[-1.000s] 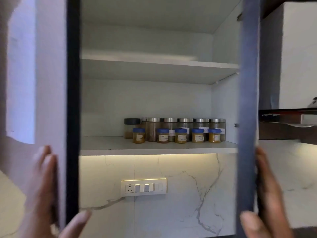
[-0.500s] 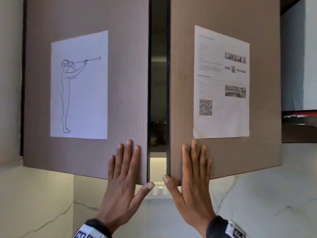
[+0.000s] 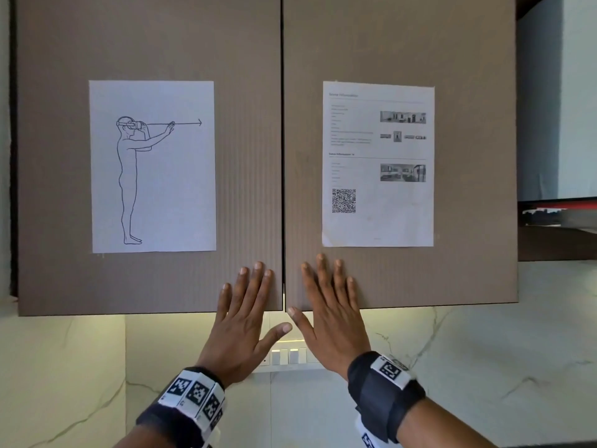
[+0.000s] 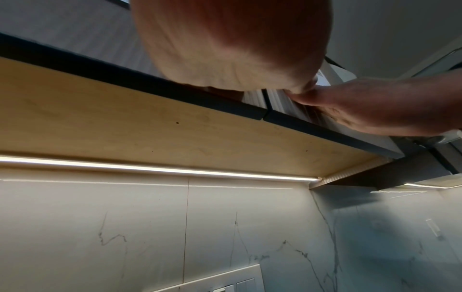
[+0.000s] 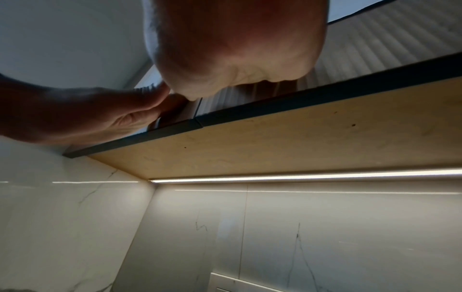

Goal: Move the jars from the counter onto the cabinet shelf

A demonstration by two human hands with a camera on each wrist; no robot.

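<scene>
Swung fully closed now, both doors [image 3: 281, 189], gap gone. Left hand [image 3: 240, 321] flat, fingers straight, on left door; right hand [image 3: 329, 315] likewise on right door. Jars out of sight behind them.

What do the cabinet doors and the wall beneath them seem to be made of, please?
Cabinet doors: likely laminated or veneered board with a matt brown finish, judging by the fine vertical ribbing and dark edge band. Wall: glossy marble or marble-look slabs, white with grey veins, reflecting the light strip; which of the two cannot be told.
</scene>
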